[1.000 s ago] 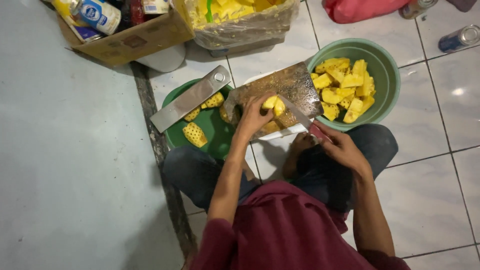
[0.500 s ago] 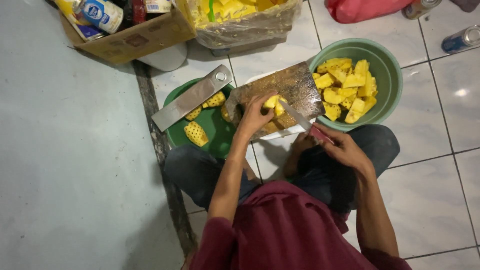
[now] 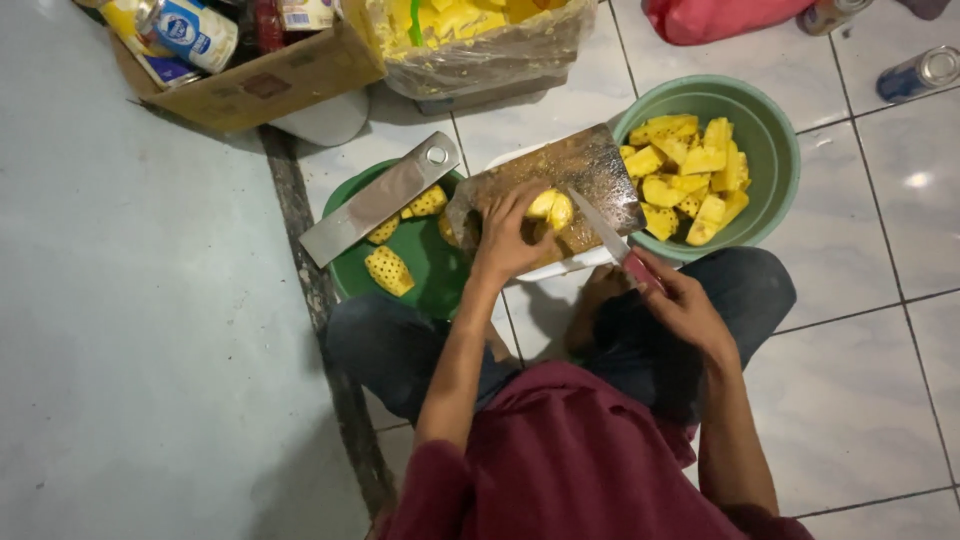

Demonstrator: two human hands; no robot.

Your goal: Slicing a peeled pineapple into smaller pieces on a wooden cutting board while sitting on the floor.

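Observation:
My left hand (image 3: 507, 235) presses a yellow pineapple piece (image 3: 551, 208) down on a dark wooden cutting board (image 3: 590, 168). My right hand (image 3: 682, 303) grips the red handle of a knife (image 3: 606, 238), its blade angled up toward the fruit, tip next to the piece. To the right, a green bowl (image 3: 778, 150) holds several cut pineapple chunks (image 3: 688, 175). To the left, a green plate (image 3: 425, 262) carries peeled pineapple pieces (image 3: 388, 270) and a flat metal cleaver blade (image 3: 380, 198).
A cardboard box (image 3: 270, 85) with cans stands at the upper left, a plastic-lined container of yellow fruit (image 3: 480, 40) at the top centre. A red bag (image 3: 720, 18) and a can (image 3: 920, 70) lie on the tiled floor at upper right. My knees flank the board.
The knife has shifted a little along the pineapple piece on the board; my left hand keeps holding the fruit in place.

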